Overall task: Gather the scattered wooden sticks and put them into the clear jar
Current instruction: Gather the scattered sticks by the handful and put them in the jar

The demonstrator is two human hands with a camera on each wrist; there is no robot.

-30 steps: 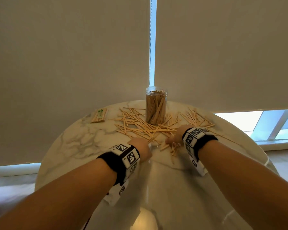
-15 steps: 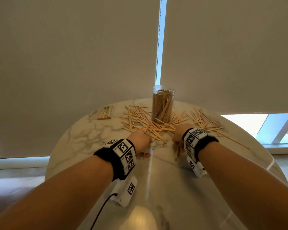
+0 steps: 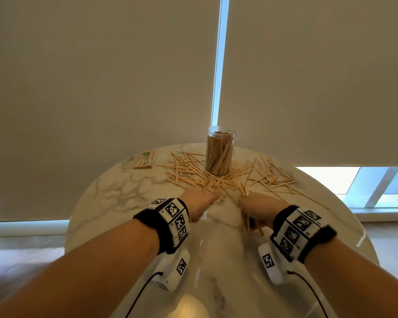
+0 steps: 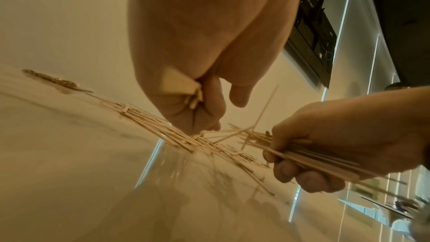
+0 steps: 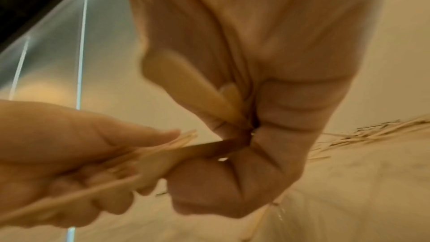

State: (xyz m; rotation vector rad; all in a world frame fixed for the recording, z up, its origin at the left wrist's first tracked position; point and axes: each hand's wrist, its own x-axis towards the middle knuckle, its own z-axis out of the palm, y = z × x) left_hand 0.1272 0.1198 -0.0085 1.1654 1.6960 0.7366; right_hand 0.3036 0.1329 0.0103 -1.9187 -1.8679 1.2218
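1. Wooden sticks (image 3: 216, 177): thin, light, stiff, smooth; prob. snap if bent & slide out of a loose fist. Scattered over the round marble table (image 3: 115, 193), around the foot of the clear jar (image 3: 220, 152), both sides & in front.
2. Jar stands upright at table's far edge, no lid seen, already well filled w/ sticks.
3. Best hold, I'd judge: mid-length, sticks aligned parallel, squeezed as a bunch.
4. Right hand (image 4: 344, 146) clamped round a bundle (image 4: 309, 161), ends poking out both sides.
5. Left hand (image 3: 200, 200) fingers curled on a few sticks at pile's near edge.
6. Wrapped stick pack (image 3: 144, 159) lies apart, left of pile.
7. Hard to tell: fingertips hidden in head view by the hands' backs; wrist views blurred; bundle counts unclear.
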